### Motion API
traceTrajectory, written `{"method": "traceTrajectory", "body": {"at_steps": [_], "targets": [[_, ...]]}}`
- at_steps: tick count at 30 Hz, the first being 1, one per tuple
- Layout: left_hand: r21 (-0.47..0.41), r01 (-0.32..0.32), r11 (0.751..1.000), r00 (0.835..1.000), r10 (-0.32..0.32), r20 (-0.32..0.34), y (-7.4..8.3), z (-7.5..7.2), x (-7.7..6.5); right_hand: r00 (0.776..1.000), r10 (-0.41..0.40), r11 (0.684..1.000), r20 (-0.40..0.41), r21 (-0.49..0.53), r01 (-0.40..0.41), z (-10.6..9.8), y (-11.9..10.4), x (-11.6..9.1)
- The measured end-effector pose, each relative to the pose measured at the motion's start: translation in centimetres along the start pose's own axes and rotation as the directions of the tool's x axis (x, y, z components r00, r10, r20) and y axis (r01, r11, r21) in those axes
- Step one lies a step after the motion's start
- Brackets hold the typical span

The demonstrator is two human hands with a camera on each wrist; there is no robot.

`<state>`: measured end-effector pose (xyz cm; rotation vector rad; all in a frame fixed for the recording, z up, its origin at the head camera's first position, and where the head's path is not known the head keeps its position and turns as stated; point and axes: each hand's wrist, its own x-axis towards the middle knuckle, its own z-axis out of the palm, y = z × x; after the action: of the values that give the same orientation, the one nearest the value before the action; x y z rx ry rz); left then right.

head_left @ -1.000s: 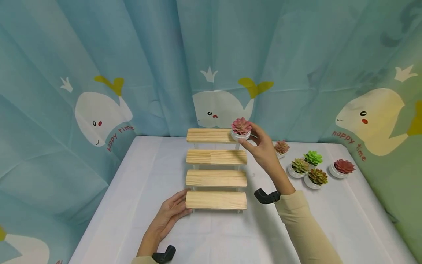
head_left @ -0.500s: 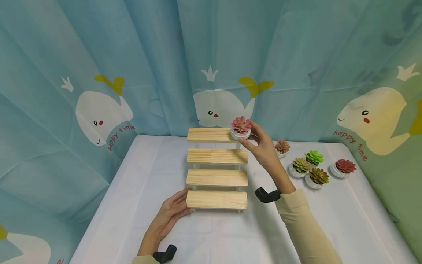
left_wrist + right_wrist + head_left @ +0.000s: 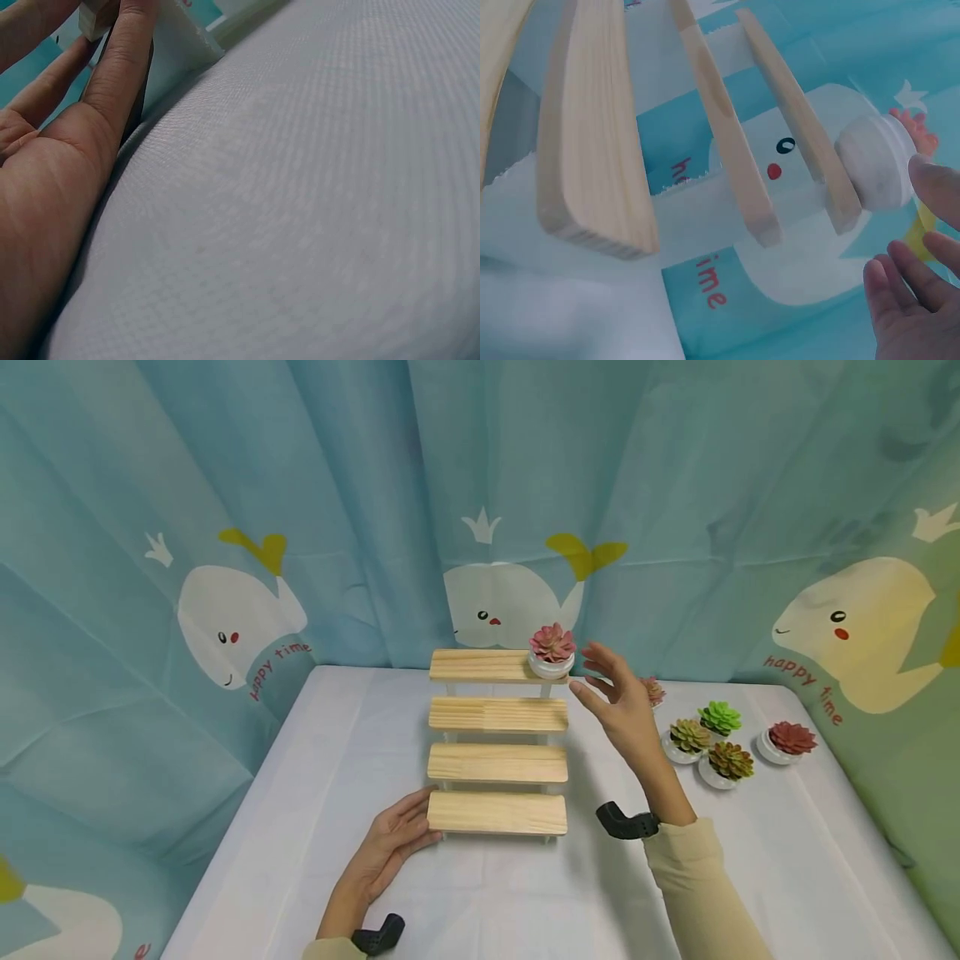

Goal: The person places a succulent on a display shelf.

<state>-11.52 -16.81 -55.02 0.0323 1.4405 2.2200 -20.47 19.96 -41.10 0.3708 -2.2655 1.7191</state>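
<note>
A pink succulent (image 3: 552, 643) in a white pot (image 3: 551, 668) stands upright at the right end of the top board of a four-step wooden display stand (image 3: 497, 812). My right hand (image 3: 622, 702) is just to the right of that pot, fingers and thumb spread and holding nothing. In the right wrist view, a small gap separates the thumb (image 3: 937, 191) from the pot. My left hand (image 3: 390, 843) holds the left end of the stand's lowest board. The left wrist view shows fingers (image 3: 124, 60) on either side of the board's wooden corner (image 3: 96, 19).
Several potted succulents stand on the white-covered table (image 3: 480, 910) at right: bright green (image 3: 720, 718), olive (image 3: 690, 735), brown-green (image 3: 731, 760) and dark red (image 3: 791, 737). Another pink one (image 3: 652, 692) is partly behind my right hand. A blue whale-print curtain (image 3: 360, 593) hangs behind.
My right hand has let go of the pink succulent's pot and moved slightly right. The pot stays on the top board. My left hand keeps its place at the stand.
</note>
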Motion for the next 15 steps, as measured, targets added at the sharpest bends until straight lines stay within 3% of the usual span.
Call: {"method": "traceTrajectory", "body": {"at_steps": [8, 15], "targets": [[0.019, 0.002, 1.000, 1.000, -0.002, -0.004, -0.3, -0.2, 0.3, 0.996, 0.034, 0.999, -0.088, 0.002, -0.034, -1.5, 0.3, -2.4], [0.010, 0.000, 1.000, 1.000, 0.000, 0.000, -0.3, -0.3, 0.3, 0.981, 0.047, 0.997, -0.188, -0.054, -0.058, -3.2, 0.5, -4.3]]}}
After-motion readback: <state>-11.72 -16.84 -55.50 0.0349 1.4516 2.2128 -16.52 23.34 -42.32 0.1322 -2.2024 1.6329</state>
